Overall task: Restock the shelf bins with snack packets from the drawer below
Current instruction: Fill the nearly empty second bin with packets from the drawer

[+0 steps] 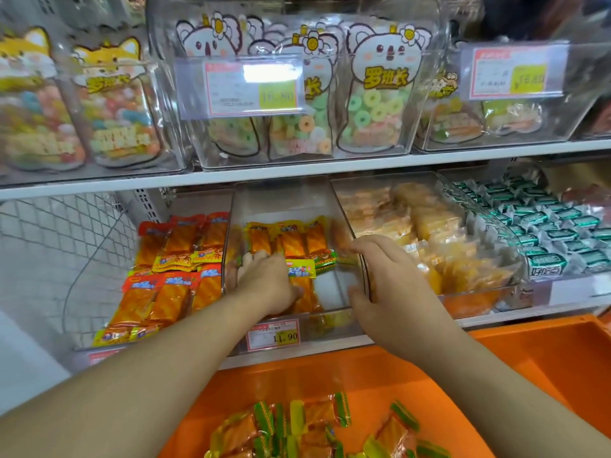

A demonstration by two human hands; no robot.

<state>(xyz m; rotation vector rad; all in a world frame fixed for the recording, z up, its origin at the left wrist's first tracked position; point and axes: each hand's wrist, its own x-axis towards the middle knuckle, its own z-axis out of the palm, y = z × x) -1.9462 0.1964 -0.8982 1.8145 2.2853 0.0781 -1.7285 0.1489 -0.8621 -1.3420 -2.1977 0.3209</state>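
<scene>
A clear plastic bin (pixel 334 285) sits in the middle of the lower shelf, partly filled with orange snack packets (pixel 291 241) with yellow-green ends. My left hand (pixel 264 282) is inside the bin, palm down, fingers spread flat on the packets at its front left. My right hand (pixel 390 285) grips the bin's right wall, thumb inside and fingers over the outside. Below, the open orange drawer (pixel 545 358) holds a loose pile of the same kind of packets (pixel 314 428) near the bottom edge of the view.
A neighbouring bin of red-topped orange packets (pixel 172 256) stands to the left, a bin of yellow packets (pixel 429 233) and green-white packets (pixel 545 226) to the right. Gummy bags (pixel 377 94) fill the upper shelf bins. A price tag (pixel 274 335) hangs on the middle bin's front.
</scene>
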